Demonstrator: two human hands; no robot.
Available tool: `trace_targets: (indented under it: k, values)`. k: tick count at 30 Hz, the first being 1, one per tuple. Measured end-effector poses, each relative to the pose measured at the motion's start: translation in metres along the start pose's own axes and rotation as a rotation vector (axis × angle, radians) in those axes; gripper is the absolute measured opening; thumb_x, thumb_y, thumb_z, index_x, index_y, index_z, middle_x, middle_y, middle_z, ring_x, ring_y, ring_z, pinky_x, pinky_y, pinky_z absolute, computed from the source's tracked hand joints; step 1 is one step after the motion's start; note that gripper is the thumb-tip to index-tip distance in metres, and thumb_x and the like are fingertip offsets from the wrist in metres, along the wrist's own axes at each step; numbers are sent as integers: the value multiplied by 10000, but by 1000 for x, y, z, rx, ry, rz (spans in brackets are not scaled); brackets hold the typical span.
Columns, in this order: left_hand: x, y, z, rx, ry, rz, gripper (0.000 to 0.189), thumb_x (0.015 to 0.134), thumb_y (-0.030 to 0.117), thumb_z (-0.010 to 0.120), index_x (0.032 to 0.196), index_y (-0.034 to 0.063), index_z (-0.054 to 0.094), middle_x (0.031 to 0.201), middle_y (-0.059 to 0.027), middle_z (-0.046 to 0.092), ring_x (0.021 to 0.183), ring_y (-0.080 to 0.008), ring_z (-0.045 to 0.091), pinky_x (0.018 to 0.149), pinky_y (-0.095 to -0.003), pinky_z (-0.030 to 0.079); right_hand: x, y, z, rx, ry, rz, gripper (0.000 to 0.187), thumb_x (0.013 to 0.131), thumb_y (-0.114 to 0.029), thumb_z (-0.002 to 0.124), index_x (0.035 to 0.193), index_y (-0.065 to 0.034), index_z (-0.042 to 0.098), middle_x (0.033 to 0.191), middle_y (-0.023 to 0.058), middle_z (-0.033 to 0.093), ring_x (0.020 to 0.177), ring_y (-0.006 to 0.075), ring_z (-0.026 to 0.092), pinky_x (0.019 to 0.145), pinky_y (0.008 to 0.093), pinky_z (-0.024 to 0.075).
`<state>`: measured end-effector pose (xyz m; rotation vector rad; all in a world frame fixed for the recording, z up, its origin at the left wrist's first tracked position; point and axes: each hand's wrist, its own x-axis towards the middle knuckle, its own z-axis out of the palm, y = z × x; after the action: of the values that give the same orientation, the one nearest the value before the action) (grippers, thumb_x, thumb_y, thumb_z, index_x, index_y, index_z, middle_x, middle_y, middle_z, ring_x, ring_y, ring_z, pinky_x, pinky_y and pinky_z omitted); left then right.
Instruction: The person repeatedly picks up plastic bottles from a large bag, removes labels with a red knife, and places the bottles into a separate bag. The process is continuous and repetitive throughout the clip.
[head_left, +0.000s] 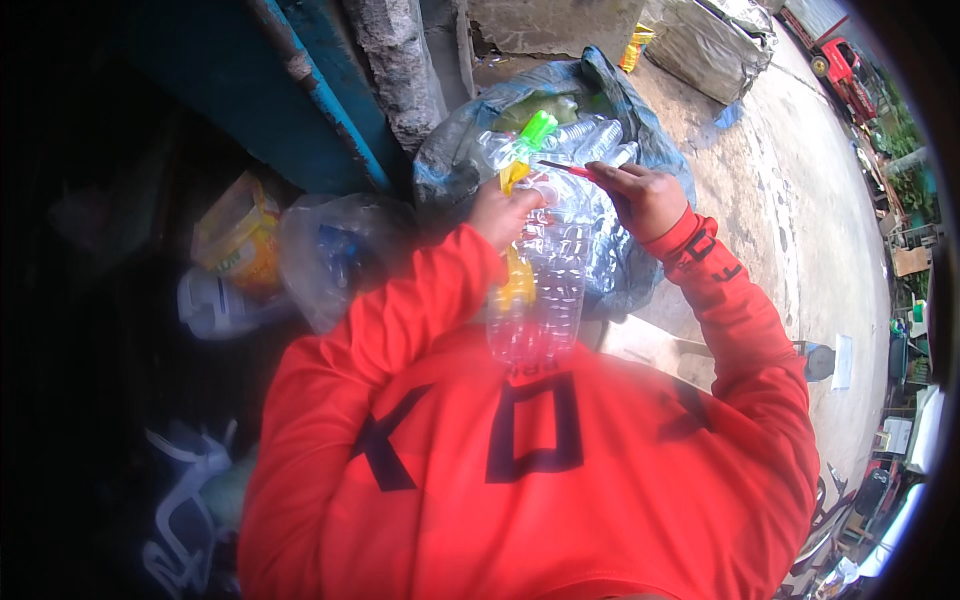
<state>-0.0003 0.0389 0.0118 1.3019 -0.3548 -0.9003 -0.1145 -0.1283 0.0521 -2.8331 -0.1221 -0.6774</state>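
Observation:
My left hand (508, 216) grips a large clear plastic bottle (551, 277) near its neck. The bottle tilts, its ribbed base towards my chest. A strip of yellow plastic (514, 177) shows at my left fingers, and more yellow runs along the bottle's left side. In my right hand (651, 201) is a thin knife with a red handle (581, 172), its dark blade pointing left above the bottle's neck. Whether the blade touches the bottle I cannot tell. Beneath both hands a blue-grey woven sack (671, 161) gapes, holding several clear bottles (600, 139) and a bright green one (538, 129).
On the left are a translucent plastic bag (300, 240) with a blue item inside and a yellow-labelled container (244, 240). A blue pipe (322, 97) and a rough concrete post (394, 71) rise beyond. A bulging grey sack (705, 49) and a red vehicle (847, 75) stand at upper right.

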Motion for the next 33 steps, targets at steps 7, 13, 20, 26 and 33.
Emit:
trace_targets:
  k: [7, 13, 20, 26, 33]
  values:
    - [7, 9, 2, -64, -33, 64, 331, 748, 74, 582, 1068, 43, 505, 835, -63, 602, 637, -136, 604, 493, -231, 449, 14, 5, -9, 550, -33, 497, 311, 807, -204, 603, 1058, -22, 575, 787, 120, 637, 687, 170, 618, 617, 283, 478]
    - [9, -9, 6, 47, 153, 498, 242, 804, 27, 546, 1032, 84, 489, 915, -43, 574, 743, -119, 581, 554, -228, 461, 5, 5, 34, 1148, -169, 775, 411, 740, -298, 659, 1006, 1, 564, 724, 67, 628, 474, 57, 425, 423, 203, 337]
    - [-8, -21, -75, -24, 449, 291, 174, 804, 188, 605, 934, 79, 567, 797, 7, 566, 643, -54, 503, 478, -190, 393, 16, 96, 49, 1235, 124, 983, 246, 811, -168, 588, 1004, -32, 520, 687, 70, 621, 372, 38, 404, 331, 180, 276]
    - [-59, -43, -146, -38, 604, 108, 206, 802, 225, 613, 929, 65, 584, 786, 8, 573, 633, -42, 479, 469, -184, 362, 12, 188, 118, 725, -237, 1237, 818, 608, -604, 668, 1183, -53, 480, 842, 105, 629, 542, 110, 415, 520, 281, 306]
    - [-130, -96, -262, 3, 864, -50, 231, 776, 250, 625, 937, 92, 577, 761, 9, 594, 580, -48, 492, 447, -193, 363, -44, 172, 170, 388, -282, 1098, 467, 646, -390, 736, 855, 7, 607, 694, 77, 638, 607, 119, 590, 550, 246, 433]
